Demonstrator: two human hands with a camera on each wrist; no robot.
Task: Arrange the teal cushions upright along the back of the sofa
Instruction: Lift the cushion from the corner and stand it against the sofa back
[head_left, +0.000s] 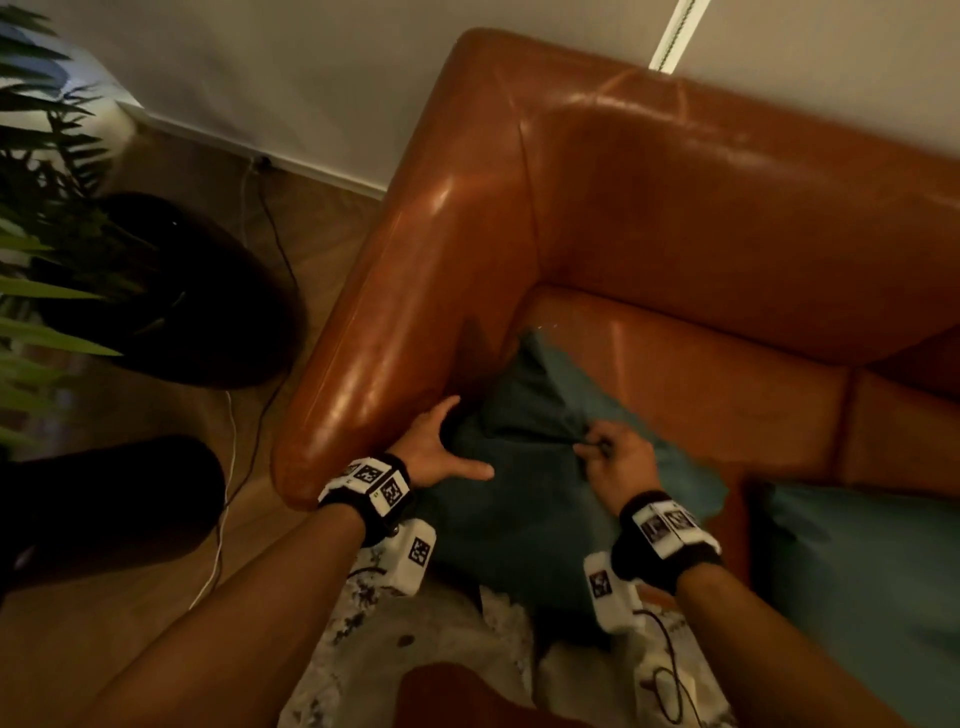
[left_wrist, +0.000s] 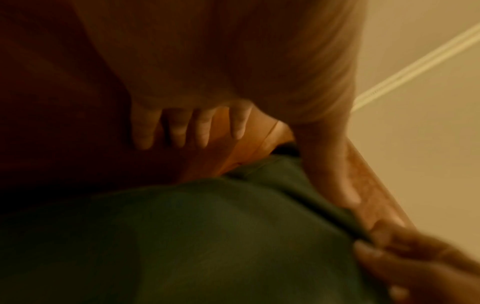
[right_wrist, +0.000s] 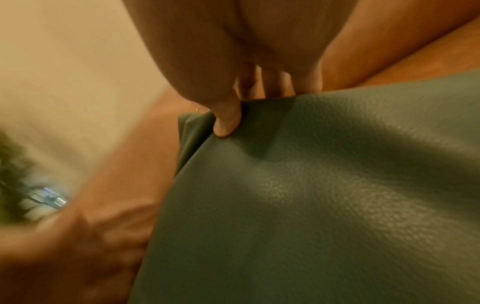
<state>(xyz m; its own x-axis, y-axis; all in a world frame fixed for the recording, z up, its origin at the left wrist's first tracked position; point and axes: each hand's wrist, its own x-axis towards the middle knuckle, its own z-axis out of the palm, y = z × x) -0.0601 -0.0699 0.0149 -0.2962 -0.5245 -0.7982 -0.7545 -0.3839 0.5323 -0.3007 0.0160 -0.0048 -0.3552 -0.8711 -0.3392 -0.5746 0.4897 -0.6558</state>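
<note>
Gripping the teal cushion (head_left: 524, 467) at the sofa (head_left: 675, 208) corner: right hand (head_left: 615, 460) has fingers and thumb curled into a pinch on a fold of the cover near the cushion's middle (thumb pressed into the fabric in the right-wrist view), left hand (head_left: 441, 452) lies open with fingers spread, palm against the cushion's left side next to the armrest (head_left: 395, 291). Cushion sits on the seat, slumped into the armrest/backrest corner, not yet upright. Its far corner points toward the backrest (head_left: 727, 234); its long axis appears to run from the seat's front edge back to that corner, faces tilted rather than vertical. Judgement: to stand it well, lift by the pinch while the open left hand steadies and pushes the lower side, rotate until one flat face rests on the backrest and the bottom edge sits square on the seat. A second teal cushion (head_left: 857, 571) lies flat to the right, untouched.
</note>
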